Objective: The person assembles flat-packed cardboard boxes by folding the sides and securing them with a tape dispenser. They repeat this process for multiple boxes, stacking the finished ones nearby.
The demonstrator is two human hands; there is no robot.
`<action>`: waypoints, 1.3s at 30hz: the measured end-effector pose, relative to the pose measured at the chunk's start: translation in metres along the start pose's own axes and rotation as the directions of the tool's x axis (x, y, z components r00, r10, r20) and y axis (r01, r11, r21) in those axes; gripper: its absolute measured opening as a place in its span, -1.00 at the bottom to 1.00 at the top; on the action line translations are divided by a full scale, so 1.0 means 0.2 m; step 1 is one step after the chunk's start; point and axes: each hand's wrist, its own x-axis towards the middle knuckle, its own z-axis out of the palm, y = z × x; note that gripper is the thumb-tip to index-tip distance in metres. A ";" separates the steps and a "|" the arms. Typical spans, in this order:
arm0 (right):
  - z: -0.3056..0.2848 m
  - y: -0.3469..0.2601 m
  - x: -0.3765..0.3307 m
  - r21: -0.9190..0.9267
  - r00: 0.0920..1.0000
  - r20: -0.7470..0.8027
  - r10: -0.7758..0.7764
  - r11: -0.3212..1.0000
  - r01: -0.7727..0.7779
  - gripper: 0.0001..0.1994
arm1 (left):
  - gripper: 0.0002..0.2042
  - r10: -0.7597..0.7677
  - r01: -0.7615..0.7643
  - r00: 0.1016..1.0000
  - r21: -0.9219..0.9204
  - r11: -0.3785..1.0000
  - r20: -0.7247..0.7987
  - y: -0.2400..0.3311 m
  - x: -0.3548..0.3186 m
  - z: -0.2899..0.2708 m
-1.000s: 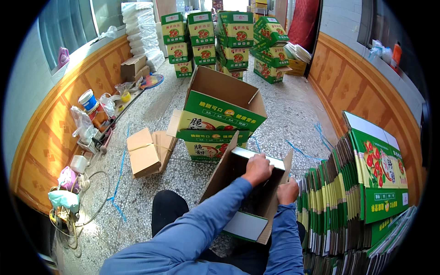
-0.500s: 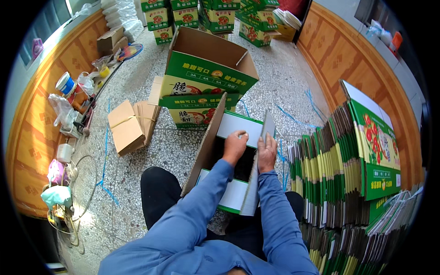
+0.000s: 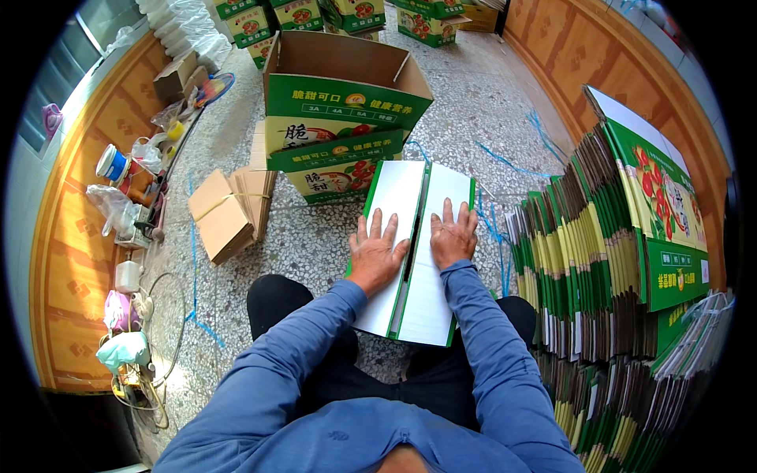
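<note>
Between my knees stands a cardboard carton [image 3: 394, 189] with its two long white flaps folded down. A narrow dark gap runs between the flaps, edged in green. My left hand [image 3: 376, 254] lies flat on the left flap, fingers spread. On the right flap [image 3: 443, 195], my right hand [image 3: 453, 236] rests with its fingers apart, palm down. Neither hand grips anything. Just beyond the carton are printed green and yellow cartons [image 3: 347, 110], stacked one in another, the upper one with its top open. What is inside the carton under my hands is hidden.
Left of the stacked cartons lies a bundle of brown cardboard pieces [image 3: 221, 217] tied with a band. A long stack of flattened cartons [image 3: 579, 252] stands on the right. Blue strapping [image 3: 512, 167] lies on the speckled floor. Finished-looking cartons [image 3: 300, 14] stand at the back.
The carton's long flaps, upright before, are now folded flat. Both hands have moved from the carton's inner flap and right side to lie spread on top. The view has shifted slightly.
</note>
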 end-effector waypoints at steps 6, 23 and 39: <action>-0.04 -0.07 -0.01 -0.117 0.992 0.120 0.036 0.993 -0.022 -0.42 | -0.36 0.049 -0.045 0.998 0.109 0.993 -0.033 0.02 0.06 0.04; 0.01 0.00 -0.04 -0.148 0.998 0.061 -0.031 0.988 0.039 -0.41 | -0.33 -0.022 0.031 0.997 0.120 0.992 -0.074 0.06 0.16 0.09; 0.47 1.80 -0.48 0.087 0.823 0.313 0.475 0.848 -0.523 -0.55 | -0.56 0.271 -0.259 0.962 0.217 0.941 -0.027 0.02 0.21 0.16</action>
